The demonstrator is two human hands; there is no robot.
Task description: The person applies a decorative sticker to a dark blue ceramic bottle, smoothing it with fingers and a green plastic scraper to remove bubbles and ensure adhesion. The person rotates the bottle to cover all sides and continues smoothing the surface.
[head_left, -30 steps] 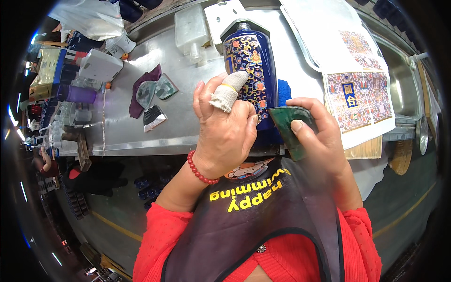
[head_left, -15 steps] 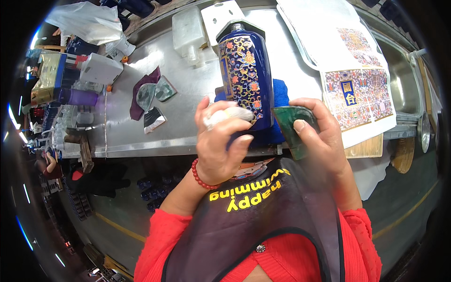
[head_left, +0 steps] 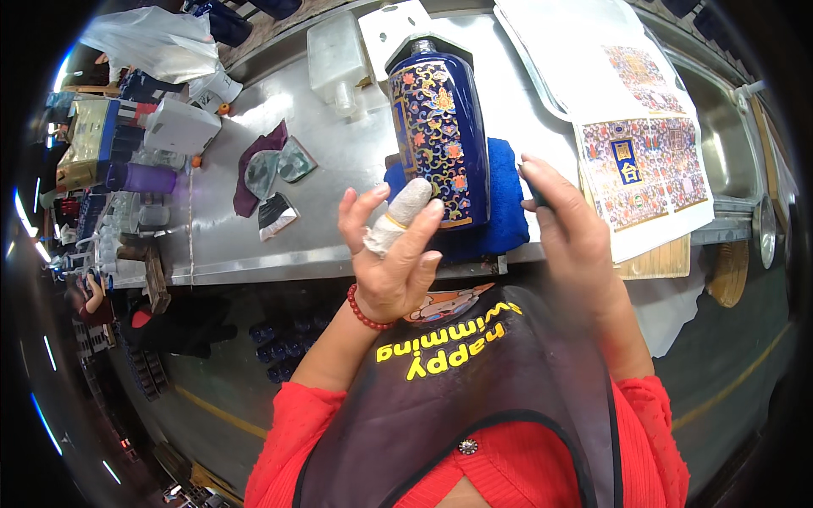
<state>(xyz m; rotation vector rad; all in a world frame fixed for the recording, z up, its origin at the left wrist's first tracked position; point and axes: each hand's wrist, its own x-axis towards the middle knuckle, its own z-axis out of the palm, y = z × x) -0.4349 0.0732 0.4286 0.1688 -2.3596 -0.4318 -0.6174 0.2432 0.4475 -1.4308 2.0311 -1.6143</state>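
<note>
A dark blue bottle [head_left: 479,161] with a colourful floral decal lies on a folded blue towel [head_left: 510,182], its neck pointing away from me. My left hand [head_left: 389,267] is just left of the bottle's near end, fingers apart, with a white cloth cover [head_left: 405,212] banded on one finger. That covered fingertip is close to the decal; whether it touches, I cannot tell. Right of the towel, my right hand [head_left: 580,237] pinches a green scraper [head_left: 539,198], turned so that only a dark sliver shows between the fingers.
Printed decal sheets [head_left: 648,173] lie at the right, beside a metal sink [head_left: 724,140]. A clear plastic bottle [head_left: 336,63] stands at the back. Scraps [head_left: 275,165] of purple and clear material lie on the metal table [head_left: 220,237]. A white box [head_left: 182,127] is further left.
My right hand has turned the scraper from flat to edge-on. My left hand's fingers have spread and drawn slightly back from the bottle. The bottle has shifted slightly left.
</note>
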